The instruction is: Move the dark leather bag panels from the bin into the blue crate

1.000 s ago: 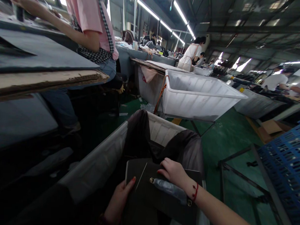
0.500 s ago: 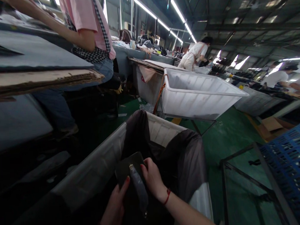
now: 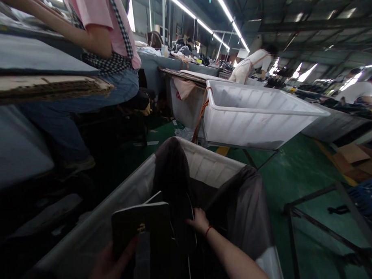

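My left hand [image 3: 112, 260], blurred and in shadow, grips a dark flat bag panel [image 3: 156, 222] with a pale edge. A strap-like handle [image 3: 142, 259] in a cloudy plastic sleeve lies on that panel, with gold-coloured metal at its top end. Inside the large white bin [image 3: 215, 154], my right hand [image 3: 199, 221] has its thumb over the edge of another dark panel [image 3: 183, 225], its other fingers mostly hidden. More pale-edged dark pieces lie about it, too dim to separate. Dark cloth [image 3: 248, 214] drapes over the bin's walls.
A second white bin [image 3: 249, 125] on a metal frame stands ahead. Co-workers stand at the left table and further back. Stacked boards [image 3: 46, 87] jut in at left. On the right are a metal trolley frame [image 3: 316, 192], a blue crate [image 3: 369, 202] and a cardboard box [image 3: 354, 158].
The panel with the wrapped handle has moved left in my left hand. My right hand has left it and moved right, to another dark panel in the bin. The view has shifted slightly.
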Demonstrator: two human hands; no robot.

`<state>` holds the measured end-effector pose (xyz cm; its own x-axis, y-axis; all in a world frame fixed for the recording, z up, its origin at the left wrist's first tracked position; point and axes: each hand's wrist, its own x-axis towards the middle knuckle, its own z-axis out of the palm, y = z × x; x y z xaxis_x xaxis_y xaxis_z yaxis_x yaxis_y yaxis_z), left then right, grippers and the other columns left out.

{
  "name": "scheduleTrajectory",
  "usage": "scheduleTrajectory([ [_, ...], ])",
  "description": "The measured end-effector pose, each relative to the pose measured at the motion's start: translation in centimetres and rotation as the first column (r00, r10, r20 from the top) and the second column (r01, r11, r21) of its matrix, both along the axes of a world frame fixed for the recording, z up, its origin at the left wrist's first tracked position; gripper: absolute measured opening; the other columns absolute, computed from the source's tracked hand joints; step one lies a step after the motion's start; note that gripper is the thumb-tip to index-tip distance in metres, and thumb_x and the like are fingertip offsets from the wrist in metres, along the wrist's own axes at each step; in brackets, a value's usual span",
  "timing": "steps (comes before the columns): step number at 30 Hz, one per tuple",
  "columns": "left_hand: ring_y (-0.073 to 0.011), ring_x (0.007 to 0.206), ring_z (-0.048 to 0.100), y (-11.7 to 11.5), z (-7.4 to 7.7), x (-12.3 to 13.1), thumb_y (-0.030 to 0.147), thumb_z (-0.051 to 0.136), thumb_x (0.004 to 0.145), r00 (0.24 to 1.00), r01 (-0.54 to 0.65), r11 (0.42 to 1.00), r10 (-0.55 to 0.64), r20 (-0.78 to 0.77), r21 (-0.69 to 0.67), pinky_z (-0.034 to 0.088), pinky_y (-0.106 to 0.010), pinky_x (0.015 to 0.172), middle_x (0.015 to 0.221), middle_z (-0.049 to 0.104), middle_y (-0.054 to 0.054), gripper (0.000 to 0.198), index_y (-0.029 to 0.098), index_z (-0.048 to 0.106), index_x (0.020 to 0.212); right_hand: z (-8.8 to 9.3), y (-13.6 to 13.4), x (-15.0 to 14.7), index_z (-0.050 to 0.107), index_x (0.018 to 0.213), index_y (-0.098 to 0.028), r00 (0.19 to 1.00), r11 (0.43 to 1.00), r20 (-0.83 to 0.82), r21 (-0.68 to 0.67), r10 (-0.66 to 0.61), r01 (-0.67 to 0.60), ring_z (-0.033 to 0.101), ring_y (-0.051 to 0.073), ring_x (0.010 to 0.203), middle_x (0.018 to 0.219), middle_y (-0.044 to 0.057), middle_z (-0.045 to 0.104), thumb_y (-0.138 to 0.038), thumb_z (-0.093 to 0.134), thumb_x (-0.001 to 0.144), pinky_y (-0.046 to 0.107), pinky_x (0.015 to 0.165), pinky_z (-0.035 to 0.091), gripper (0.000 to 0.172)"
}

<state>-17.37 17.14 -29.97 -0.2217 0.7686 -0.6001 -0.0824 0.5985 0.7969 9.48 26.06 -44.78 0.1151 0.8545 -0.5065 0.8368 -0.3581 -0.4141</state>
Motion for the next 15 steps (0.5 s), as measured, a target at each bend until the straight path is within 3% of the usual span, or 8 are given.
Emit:
scheduleTrajectory([
  [3,-0.0278,0.117,0.053,-0.6,-1.0,0.9,0.054,0.062,0.071,0.918,0.341,0.904,-0.262,-0.298,0.257,0.045,-0.043,0.101,0.122,0.06,-0.005,0.038,0.027,0.067,0.097,-1.5,-0.1,0.0,0.067,0.097,-0.015,0.991,0.99,-0.05,-0.061,0.121,-0.124,0.063,0.022,0.096,0.1,0.011,0.067,-0.021,0.053,0.081,0.028,0.077,0.046,0.022],
  [5,-0.0304,0.121,0.046,-1.2,-1.3,1.9,0.049,0.059,0.074,0.734,0.58,0.738,-0.288,-0.615,0.345,0.042,-0.051,0.1,0.133,0.05,-0.005,0.026,0.031,0.07,0.09,0.5,0.4,-0.5,0.066,0.096,-0.019,0.98,0.982,-0.071,0.01,0.186,-0.186,0.063,0.019,0.094,0.098,0.007,0.068,-0.024,0.048,0.085,0.025,0.075,0.044,0.022],
  [7,-0.0349,0.13,0.033,-1.7,-1.3,2.8,0.044,0.058,0.077,0.491,0.764,0.574,-0.221,-0.843,0.295,0.035,-0.06,0.1,0.146,0.036,-0.006,0.019,0.031,0.069,0.086,4.5,0.9,-1.1,0.064,0.098,-0.022,0.93,0.925,-0.037,0.128,0.365,-0.358,0.063,0.018,0.092,0.098,0.005,0.068,-0.031,0.045,0.088,0.024,0.073,0.042,0.023],
  [9,-0.0361,0.14,0.017,-2.0,-1.5,3.3,0.041,0.057,0.079,0.321,0.866,0.444,-0.142,-0.937,0.229,0.028,-0.062,0.102,0.155,0.018,-0.007,0.017,0.03,0.067,0.087,9.6,0.4,-1.7,0.062,0.094,-0.022,0.759,0.741,0.086,0.169,0.645,-0.649,0.063,0.017,0.082,0.09,0.004,0.069,-0.031,0.043,0.089,0.024,0.064,0.038,0.022],
  [11,-0.0337,0.142,0.013,-2.3,-2.6,3.8,0.043,0.057,0.079,0.273,0.898,0.378,-0.081,-0.958,0.224,0.018,-0.062,0.106,0.154,0.021,-0.009,0.019,0.026,0.065,0.077,14.5,-1.3,-2.2,0.061,0.089,-0.02,0.471,0.454,0.192,0.13,0.861,-0.882,0.062,0.017,0.069,0.078,0.003,0.067,-0.026,0.044,0.087,0.025,0.053,0.03,0.018],
  [13,-0.028,0.129,0.037,-2.7,-4.6,4.6,0.047,0.057,0.078,0.346,0.89,0.316,0.0,-0.938,0.328,0.003,-0.06,0.111,0.13,0.054,-0.007,0.028,0.024,0.06,0.062,17.9,-3.6,-2.6,0.059,0.084,-0.018,0.26,0.245,0.199,0.098,0.945,-0.965,0.059,0.016,0.063,0.072,0.003,0.066,-0.021,0.044,0.085,0.026,0.048,0.024,0.015],
  [14,-0.0222,0.112,0.051,-3.0,-5.9,5.2,0.046,0.054,0.08,0.419,0.866,0.274,0.056,-0.906,0.418,-0.005,-0.058,0.113,0.105,0.065,-0.001,0.032,0.024,0.058,0.057,18.6,-4.4,-2.6,0.059,0.082,-0.017,0.226,0.213,0.147,0.101,0.963,-0.972,0.059,0.016,0.063,0.072,0.003,0.065,-0.022,0.045,0.085,0.026,0.047,0.025,0.015],
  [15,-0.0142,0.088,0.058,-3.4,-7.1,5.8,0.041,0.049,0.084,0.479,0.851,0.195,0.09,-0.873,0.488,-0.01,-0.051,0.115,0.082,0.065,0.004,0.033,0.025,0.057,0.056,18.8,-4.9,-2.5,0.06,0.083,-0.017,0.238,0.23,0.063,0.104,0.969,-0.968,0.059,0.015,0.065,0.074,0.003,0.066,-0.025,0.044,0.087,0.025,0.048,0.027,0.018],
])
